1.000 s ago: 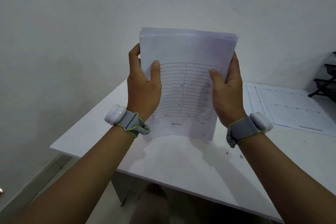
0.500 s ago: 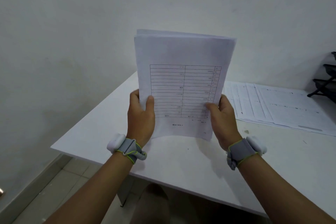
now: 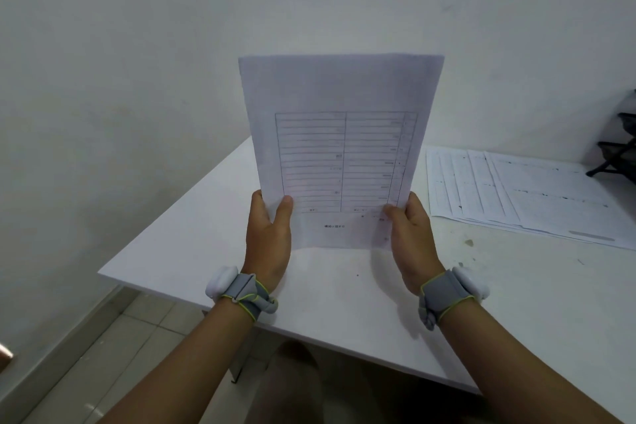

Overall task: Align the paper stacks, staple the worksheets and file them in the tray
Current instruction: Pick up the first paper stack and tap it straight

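We find the paper stack (image 3: 339, 148) held upright above the near left part of the white table (image 3: 499, 303), its lower edge at or just above the tabletop; we cannot tell whether it touches. The left hand (image 3: 268, 237) grasps the stack's lower left side, thumb on the printed front and fingers behind. The right hand (image 3: 411, 241) grasps the lower right side in the same manner. Both hands wear grey wrist straps with white units.

The top edge and both side edges of the stack read as nearly flush, so we judge the alignment of this bundle to be well advanced, if not finished. We see no staple in any corner, though the print is too soft to be sure.

To the far right on the table lies a fanned spread of worksheets (image 3: 516, 196), loosely overlapped and not squared. We judge these to be work outstanding.

At the far right edge stands part of a dark tray rack (image 3: 619, 144), well apart from the hands. Nothing can be seen filed in it from here. No stapler is in view.

Our assessment: the task stands at an early stage. Alignment is under way on one bundle; stapling and filing remain, and the fanned sheets await all three steps.
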The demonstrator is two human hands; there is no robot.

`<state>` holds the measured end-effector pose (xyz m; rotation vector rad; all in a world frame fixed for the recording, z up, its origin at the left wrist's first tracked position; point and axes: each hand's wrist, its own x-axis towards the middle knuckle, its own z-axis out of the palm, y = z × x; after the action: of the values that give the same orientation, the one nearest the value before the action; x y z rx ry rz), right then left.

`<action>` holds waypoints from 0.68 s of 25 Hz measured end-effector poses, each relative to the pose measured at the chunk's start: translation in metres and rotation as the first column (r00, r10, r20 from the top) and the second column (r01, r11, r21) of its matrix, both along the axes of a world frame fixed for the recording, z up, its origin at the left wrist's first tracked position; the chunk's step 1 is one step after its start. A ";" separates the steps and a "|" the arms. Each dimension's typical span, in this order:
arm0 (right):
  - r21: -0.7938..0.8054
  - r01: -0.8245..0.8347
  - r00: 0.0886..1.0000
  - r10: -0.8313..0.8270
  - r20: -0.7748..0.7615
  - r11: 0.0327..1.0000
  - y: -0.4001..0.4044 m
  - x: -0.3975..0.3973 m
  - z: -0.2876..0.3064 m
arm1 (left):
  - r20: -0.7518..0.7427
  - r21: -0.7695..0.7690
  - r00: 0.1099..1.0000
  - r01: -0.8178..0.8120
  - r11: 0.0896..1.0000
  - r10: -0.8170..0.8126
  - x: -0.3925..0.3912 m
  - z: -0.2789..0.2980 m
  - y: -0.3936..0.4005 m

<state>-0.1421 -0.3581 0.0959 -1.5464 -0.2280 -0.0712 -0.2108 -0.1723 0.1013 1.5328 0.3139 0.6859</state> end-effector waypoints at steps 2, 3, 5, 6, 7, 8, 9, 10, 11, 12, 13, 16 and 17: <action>-0.013 -0.016 0.999 0.016 -0.028 1.000 0.001 -0.005 -0.010 | -0.035 -0.037 0.999 0.031 0.999 -0.032 -0.003 -0.009 0.000; -0.017 -0.023 0.999 0.023 -0.030 1.000 0.001 -0.007 -0.013 | -0.048 -0.038 0.998 0.041 0.998 -0.043 -0.002 -0.011 0.000; -0.015 -0.031 0.999 0.031 -0.021 0.999 0.003 -0.006 -0.012 | -0.057 -0.004 0.998 0.038 0.999 -0.039 -0.001 -0.008 0.002; -0.012 -0.030 0.999 0.030 -0.012 0.999 0.004 -0.005 -0.010 | -0.055 0.016 0.998 0.034 0.999 -0.033 0.000 -0.005 0.004; -0.007 -0.027 1.000 0.027 -0.003 1.000 0.004 -0.002 -0.006 | -0.051 0.029 0.998 0.032 0.999 -0.030 0.001 -0.001 0.005; 0.000 -0.023 1.000 0.023 0.002 1.000 0.005 -0.001 -0.004 | -0.051 0.033 0.998 0.032 0.999 -0.031 0.002 0.001 0.005; 0.006 -0.020 1.000 0.020 0.003 1.000 0.005 0.001 -0.003 | -0.051 0.032 0.998 0.029 0.999 -0.028 0.003 0.002 0.006; 0.008 -0.018 1.000 0.018 -0.002 1.000 0.005 0.001 -0.003 | -0.051 0.030 0.998 0.024 0.999 -0.022 0.003 0.001 0.006; 0.002 -0.018 1.000 0.018 -0.011 1.000 0.005 0.001 -0.006 | -0.054 0.026 0.998 0.018 1.000 -0.016 0.002 -0.001 0.005; -0.014 -0.020 0.999 0.020 -0.026 1.000 0.005 0.000 -0.010 | -0.066 0.023 0.998 0.016 1.000 -0.015 0.001 -0.005 0.005; -0.040 -0.024 0.999 0.022 -0.044 0.999 0.004 -0.001 -0.015 | -0.093 0.022 0.995 0.022 1.000 -0.020 0.000 -0.009 0.005; -0.156 -0.043 0.997 0.032 -0.073 0.987 0.002 0.000 -0.025 | -0.226 0.063 0.974 0.050 0.997 -0.035 0.001 -0.020 0.006; -0.195 -0.045 0.997 0.034 -0.062 0.980 0.001 0.003 -0.025 | -0.255 0.086 0.966 0.054 0.995 -0.031 0.003 -0.022 0.007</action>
<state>-0.1389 -0.3572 0.0714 -1.7374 -0.2245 0.0291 -0.2081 -0.1654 0.0798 1.7144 0.4456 0.4752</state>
